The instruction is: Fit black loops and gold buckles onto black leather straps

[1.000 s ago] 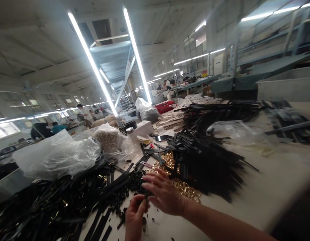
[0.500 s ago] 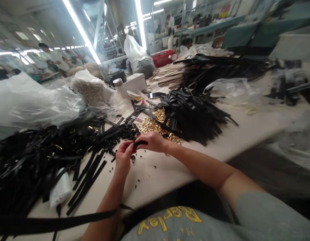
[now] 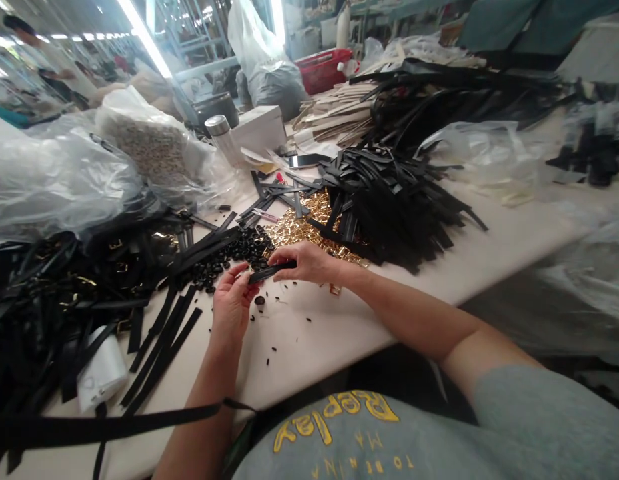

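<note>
A short black strap (image 3: 266, 273) stretches between both hands, low over the table. My left hand (image 3: 231, 300) pinches its left end between thumb and fingers. At the other end, my right hand (image 3: 307, 264) is closed on the strap, thumb below and fingers above. Just beyond my hands lie a heap of gold buckles (image 3: 302, 230) and a pile of small black loops (image 3: 239, 252). A small dark round piece (image 3: 260, 301) rests on the table under the strap. Whether a buckle sits on the held strap is too small to tell.
A large stack of black straps (image 3: 389, 207) lies right of the buckles. Finished-looking buckled straps (image 3: 54, 300) heap up at the left, by a white device (image 3: 102, 370). A flask (image 3: 222, 133), a phone (image 3: 309, 161), and plastic bags (image 3: 144, 140) stand farther back. One person (image 3: 49, 63) is at far left.
My left hand has shifted left, away from my right hand, so more of the black strap shows between them. The camera view has tipped downward.
</note>
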Tool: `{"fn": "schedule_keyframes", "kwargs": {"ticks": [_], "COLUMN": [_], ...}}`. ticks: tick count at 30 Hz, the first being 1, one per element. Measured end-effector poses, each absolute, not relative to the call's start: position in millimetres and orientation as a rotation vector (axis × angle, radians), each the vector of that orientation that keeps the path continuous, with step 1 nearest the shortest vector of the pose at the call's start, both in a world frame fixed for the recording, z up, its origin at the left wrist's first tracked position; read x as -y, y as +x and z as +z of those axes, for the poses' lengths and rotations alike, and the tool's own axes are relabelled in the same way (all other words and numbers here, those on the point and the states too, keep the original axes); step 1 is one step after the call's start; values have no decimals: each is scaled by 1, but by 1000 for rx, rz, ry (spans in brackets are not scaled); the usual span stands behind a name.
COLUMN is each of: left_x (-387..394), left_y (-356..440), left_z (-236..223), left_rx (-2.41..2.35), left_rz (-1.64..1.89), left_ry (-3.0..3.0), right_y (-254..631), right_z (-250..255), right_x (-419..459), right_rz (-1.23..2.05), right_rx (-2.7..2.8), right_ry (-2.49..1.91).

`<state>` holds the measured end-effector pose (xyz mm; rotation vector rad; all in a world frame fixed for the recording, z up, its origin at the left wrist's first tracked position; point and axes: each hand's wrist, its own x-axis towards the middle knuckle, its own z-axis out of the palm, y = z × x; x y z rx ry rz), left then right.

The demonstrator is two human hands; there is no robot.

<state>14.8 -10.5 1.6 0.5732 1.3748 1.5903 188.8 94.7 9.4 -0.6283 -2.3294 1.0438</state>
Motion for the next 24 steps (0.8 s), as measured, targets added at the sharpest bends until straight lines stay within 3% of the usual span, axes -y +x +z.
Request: {"fn": "schedule_keyframes", "kwargs": {"ticks": [24], "left_x": [13], "left_y": [27], "left_z": [-3], "left_rx": [-1224], "left_rz": [1542], "left_ry": [653], "right_y": [186], "right_z": [10], "right_x": [-77], "right_rz": [496], "right_rx": [2457], "right_ry": [-436]}}
